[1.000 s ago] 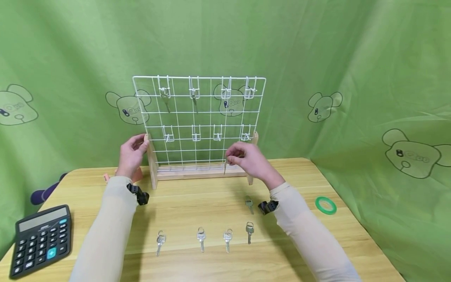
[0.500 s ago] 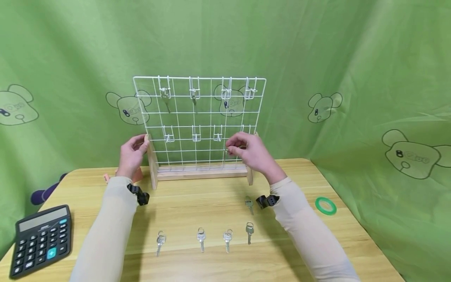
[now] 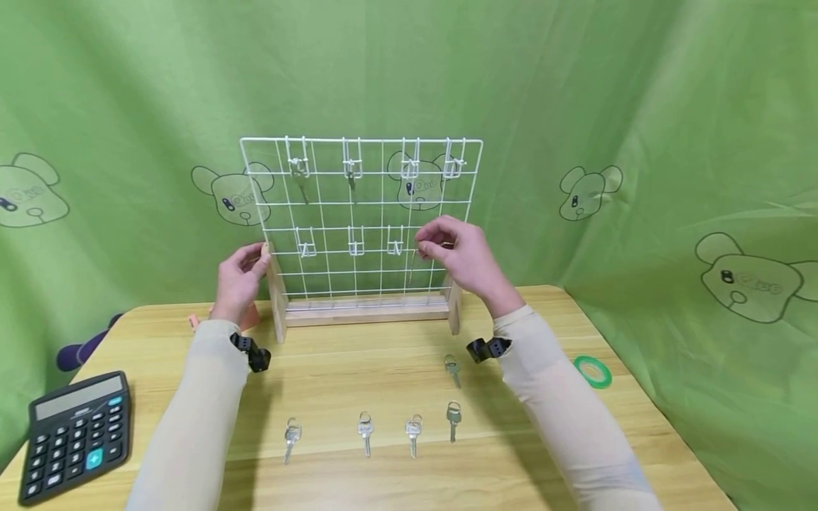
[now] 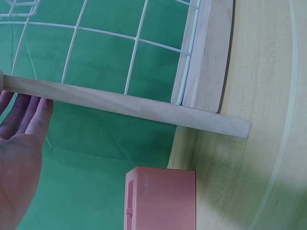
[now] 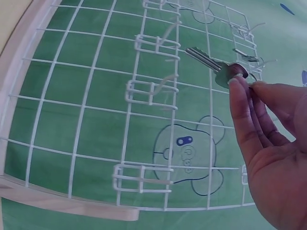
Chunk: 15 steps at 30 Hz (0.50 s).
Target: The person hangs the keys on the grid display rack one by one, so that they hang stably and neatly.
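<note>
My right hand (image 3: 465,257) pinches a key (image 5: 225,72) near its ring between thumb and fingers. It is in front of the lower right part of the white wire grid rack (image 3: 367,313), and the blade hangs down in the head view. With thumb and fingers, my left hand (image 3: 238,285) grips the rack's left wooden post (image 4: 124,104). One key (image 3: 302,186) hangs from the upper left hook and another key (image 3: 351,177) from the hook beside it. The lower right hook (image 5: 144,179) is hidden behind my right hand in the head view.
Several keys (image 3: 365,427) lie on the wooden table (image 3: 332,490), most in a row near the front. A black calculator (image 3: 73,434) is at left, a green tape roll (image 3: 592,371) at right. A pink box (image 4: 165,201) stands beside the left post. Green curtain (image 3: 575,85) surrounds the table.
My right hand has risen with the key, from near the rack's base to the height of the lower hooks. My left hand has stayed at the post.
</note>
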Each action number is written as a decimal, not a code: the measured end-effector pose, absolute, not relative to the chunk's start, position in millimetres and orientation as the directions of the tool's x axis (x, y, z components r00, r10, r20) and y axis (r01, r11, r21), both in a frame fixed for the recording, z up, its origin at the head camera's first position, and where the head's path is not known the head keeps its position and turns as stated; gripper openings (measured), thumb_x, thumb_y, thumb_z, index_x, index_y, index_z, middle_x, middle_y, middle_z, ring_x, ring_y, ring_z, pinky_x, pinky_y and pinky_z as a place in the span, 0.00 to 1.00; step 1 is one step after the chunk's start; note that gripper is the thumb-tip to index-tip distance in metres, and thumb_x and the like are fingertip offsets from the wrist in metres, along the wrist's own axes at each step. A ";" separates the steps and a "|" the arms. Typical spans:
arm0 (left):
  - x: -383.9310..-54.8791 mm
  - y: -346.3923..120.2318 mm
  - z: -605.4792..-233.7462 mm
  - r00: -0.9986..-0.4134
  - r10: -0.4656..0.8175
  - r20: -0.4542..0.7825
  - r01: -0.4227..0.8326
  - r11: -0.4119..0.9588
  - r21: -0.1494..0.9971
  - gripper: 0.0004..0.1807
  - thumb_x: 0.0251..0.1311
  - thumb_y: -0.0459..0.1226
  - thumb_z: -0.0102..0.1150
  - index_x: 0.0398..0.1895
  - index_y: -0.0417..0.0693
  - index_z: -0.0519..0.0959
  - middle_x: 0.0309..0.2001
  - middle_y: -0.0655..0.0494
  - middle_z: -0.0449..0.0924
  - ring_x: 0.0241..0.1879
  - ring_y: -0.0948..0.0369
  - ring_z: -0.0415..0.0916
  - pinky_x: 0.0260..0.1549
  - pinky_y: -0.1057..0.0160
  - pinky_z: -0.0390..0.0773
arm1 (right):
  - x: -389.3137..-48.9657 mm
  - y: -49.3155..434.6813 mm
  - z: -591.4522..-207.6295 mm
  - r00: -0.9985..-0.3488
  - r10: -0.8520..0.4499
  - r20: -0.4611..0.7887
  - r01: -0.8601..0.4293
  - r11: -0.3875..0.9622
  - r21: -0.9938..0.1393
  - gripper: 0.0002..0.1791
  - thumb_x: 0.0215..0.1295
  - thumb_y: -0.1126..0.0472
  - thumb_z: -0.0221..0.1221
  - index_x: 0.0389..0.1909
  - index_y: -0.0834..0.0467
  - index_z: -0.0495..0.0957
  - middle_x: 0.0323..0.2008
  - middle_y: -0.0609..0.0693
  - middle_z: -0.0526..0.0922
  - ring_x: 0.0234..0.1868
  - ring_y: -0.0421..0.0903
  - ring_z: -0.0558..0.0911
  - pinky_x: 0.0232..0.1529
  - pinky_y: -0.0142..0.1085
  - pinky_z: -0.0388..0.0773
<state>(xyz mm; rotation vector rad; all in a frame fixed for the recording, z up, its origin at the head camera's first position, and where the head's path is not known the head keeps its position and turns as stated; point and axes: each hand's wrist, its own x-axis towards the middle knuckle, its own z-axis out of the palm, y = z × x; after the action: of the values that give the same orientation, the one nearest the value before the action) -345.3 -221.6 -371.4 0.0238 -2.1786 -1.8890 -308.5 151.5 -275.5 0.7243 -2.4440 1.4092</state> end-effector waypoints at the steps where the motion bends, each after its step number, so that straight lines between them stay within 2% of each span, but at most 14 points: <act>1: -345.4 -221.5 -371.6 -0.967 -0.179 0.183 0.156 0.155 0.975 0.25 0.72 0.38 0.52 0.70 0.42 0.65 0.67 0.44 0.67 0.64 0.52 0.67 0.62 0.62 0.71 | -308.5 151.2 -273.1 -0.849 -0.293 0.439 -0.527 0.414 -0.743 0.07 0.65 0.70 0.61 0.44 0.64 0.80 0.37 0.53 0.82 0.38 0.53 0.82 0.40 0.39 0.84; 10: -346.7 -221.4 -372.4 -0.967 -0.171 0.189 0.163 0.155 0.974 0.26 0.72 0.38 0.52 0.70 0.42 0.65 0.67 0.44 0.67 0.64 0.52 0.67 0.62 0.62 0.71 | -310.8 148.0 -256.0 -0.842 -0.250 0.477 -0.539 0.354 -0.765 0.08 0.65 0.72 0.60 0.45 0.67 0.79 0.38 0.56 0.82 0.36 0.51 0.83 0.42 0.41 0.85; 15: -347.1 -221.7 -373.2 -0.966 -0.177 0.189 0.163 0.152 0.975 0.25 0.72 0.38 0.52 0.70 0.42 0.65 0.67 0.44 0.67 0.63 0.52 0.67 0.62 0.61 0.71 | -312.8 143.6 -247.9 -0.823 -0.230 0.520 -0.568 0.303 -0.765 0.08 0.65 0.74 0.60 0.44 0.68 0.79 0.38 0.58 0.82 0.35 0.51 0.83 0.41 0.38 0.85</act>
<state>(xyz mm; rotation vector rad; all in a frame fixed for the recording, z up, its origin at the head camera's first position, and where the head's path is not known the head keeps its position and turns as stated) -347.1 -221.7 -373.2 0.0142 -2.1717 -1.8907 -312.8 143.6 -247.9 0.7207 -2.2629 1.5267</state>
